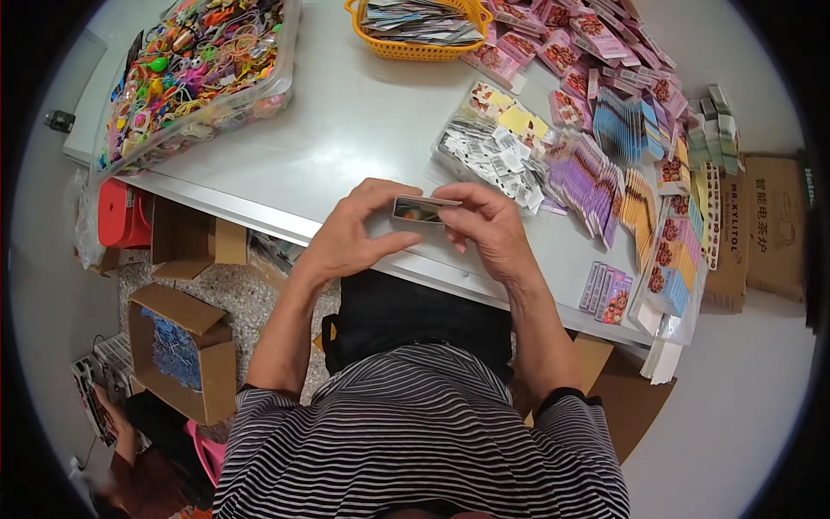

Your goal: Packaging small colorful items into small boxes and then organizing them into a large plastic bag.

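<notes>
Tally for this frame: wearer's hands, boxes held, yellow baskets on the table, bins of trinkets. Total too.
Wearer's hands, left hand and right hand: 2
Small box held: 1
Yellow basket: 1
Clear trinket bin: 1
Total: 5

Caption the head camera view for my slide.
Right hand holding a small open box, left hand curved beside it, at a pale table with colourful trinkets and pink boxes.

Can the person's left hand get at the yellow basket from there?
Probably yes: nothing seems to stand between the left hand and the basket, though it is a stretch across the table.
</notes>
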`<act>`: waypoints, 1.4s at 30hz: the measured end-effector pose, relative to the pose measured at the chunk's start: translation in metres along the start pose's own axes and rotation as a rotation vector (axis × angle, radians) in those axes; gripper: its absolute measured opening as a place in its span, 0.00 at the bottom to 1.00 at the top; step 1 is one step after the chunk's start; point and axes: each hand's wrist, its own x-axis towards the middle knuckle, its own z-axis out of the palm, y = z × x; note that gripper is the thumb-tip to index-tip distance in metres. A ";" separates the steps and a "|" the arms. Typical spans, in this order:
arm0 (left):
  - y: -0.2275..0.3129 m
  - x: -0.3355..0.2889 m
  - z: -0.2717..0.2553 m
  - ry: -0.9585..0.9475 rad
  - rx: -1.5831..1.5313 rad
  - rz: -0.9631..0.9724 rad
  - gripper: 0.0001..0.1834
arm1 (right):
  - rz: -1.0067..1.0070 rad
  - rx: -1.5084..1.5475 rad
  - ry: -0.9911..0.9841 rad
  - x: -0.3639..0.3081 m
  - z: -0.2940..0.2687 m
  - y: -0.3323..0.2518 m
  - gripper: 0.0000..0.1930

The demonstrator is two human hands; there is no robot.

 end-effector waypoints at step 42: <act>0.005 -0.005 -0.015 0.086 -0.209 0.065 0.15 | -0.630 -0.387 -0.090 0.016 -0.003 0.018 0.13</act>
